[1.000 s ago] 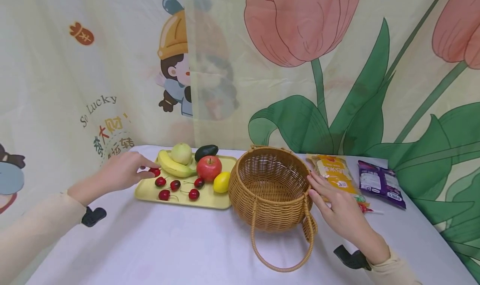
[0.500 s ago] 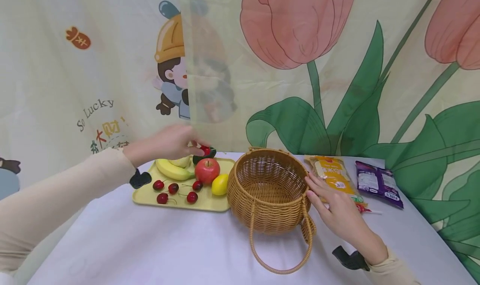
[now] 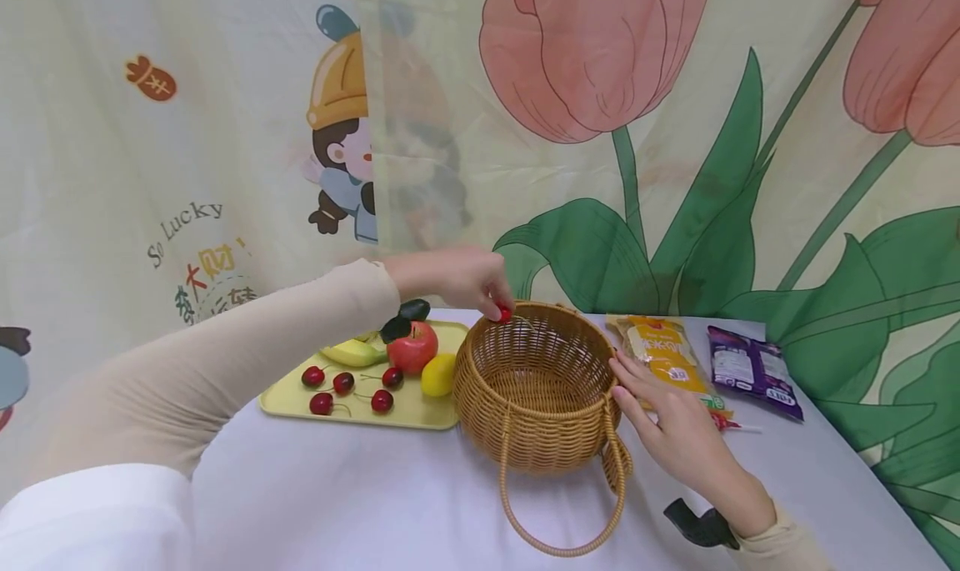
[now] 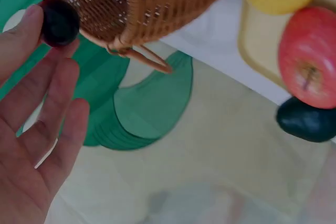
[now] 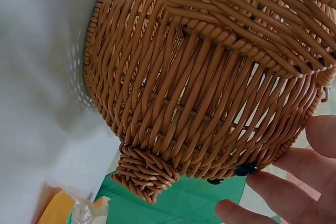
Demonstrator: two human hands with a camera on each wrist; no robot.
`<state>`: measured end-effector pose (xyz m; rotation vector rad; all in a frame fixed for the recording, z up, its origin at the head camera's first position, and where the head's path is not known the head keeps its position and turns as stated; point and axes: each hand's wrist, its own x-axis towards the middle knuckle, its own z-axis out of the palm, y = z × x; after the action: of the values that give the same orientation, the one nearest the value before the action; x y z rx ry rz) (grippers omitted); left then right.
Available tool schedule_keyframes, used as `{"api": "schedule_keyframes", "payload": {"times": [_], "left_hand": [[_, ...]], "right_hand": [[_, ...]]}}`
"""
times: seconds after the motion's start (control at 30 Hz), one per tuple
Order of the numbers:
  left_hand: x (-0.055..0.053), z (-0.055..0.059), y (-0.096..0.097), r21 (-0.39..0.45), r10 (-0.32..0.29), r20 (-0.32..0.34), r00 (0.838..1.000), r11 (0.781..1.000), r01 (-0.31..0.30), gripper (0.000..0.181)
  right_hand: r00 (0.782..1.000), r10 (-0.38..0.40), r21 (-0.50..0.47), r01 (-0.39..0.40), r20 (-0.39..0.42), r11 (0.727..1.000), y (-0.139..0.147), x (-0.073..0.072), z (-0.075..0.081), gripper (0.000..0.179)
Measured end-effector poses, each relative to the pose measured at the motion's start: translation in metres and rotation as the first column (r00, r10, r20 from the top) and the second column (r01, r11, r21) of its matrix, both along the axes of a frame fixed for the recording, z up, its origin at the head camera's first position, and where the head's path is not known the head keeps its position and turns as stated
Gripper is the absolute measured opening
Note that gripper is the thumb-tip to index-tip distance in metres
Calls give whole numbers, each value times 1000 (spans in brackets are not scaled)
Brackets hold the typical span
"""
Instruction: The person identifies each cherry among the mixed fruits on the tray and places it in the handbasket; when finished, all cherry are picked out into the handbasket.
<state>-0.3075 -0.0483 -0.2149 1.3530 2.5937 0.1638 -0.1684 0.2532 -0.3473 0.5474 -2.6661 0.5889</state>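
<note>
In the head view my left hand [image 3: 472, 281] pinches a red cherry [image 3: 503, 313] over the back left rim of a wicker basket [image 3: 540, 438]. Up close in the left wrist view, the dark cherry [image 4: 60, 22] sits between thumb and fingertips, right by the basket's [image 4: 173, 3] opening. With fingers fairly straight, my right hand [image 3: 678, 421] rests against the basket's right rim; in the right wrist view its fingers [image 5: 286, 195] lie at the woven wall [image 5: 210, 103]. The basket's handle [image 3: 558, 550] hangs down in front. Inside, the visible part of the basket shows bare weave.
Left of the basket, a yellow tray [image 3: 288, 411] holds several cherries [image 3: 382, 401], an apple [image 3: 412, 348], a lemon [image 3: 438, 375], a banana [image 3: 352, 353] and a dark avocado [image 3: 415, 309]. Yellow [image 3: 663, 350] and purple [image 3: 753, 371] snack packs and a red lollipop [image 3: 723, 422] lie to the right.
My left hand has carried the cherry rightward from the tray, past the avocado, to the basket's rim. My right hand stays at the basket's right side.
</note>
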Motion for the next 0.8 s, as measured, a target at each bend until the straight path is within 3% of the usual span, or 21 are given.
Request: {"api": "schedule_keyframes", "payload": {"times": [0.1, 0.33, 0.57, 0.8], "left_hand": [[-6, -3, 20, -43, -11, 20, 1000, 999, 12, 24], [-16, -18, 57, -35, -41, 70, 997, 998, 43, 25], [-19, -31, 80, -51, -52, 74, 996, 997, 56, 28], [-20, -54, 98, -59, -90, 62, 994, 994, 94, 29]], "right_hand": [[1000, -2, -1, 2, 4, 1000, 0, 0, 0, 46], [1000, 4, -5, -4, 4, 1000, 0, -1, -1, 46], [1000, 4, -8, -3, 9, 1000, 1, -1, -1, 46], [1000, -1, -6, 1, 16, 1000, 0, -1, 0, 46]]}}
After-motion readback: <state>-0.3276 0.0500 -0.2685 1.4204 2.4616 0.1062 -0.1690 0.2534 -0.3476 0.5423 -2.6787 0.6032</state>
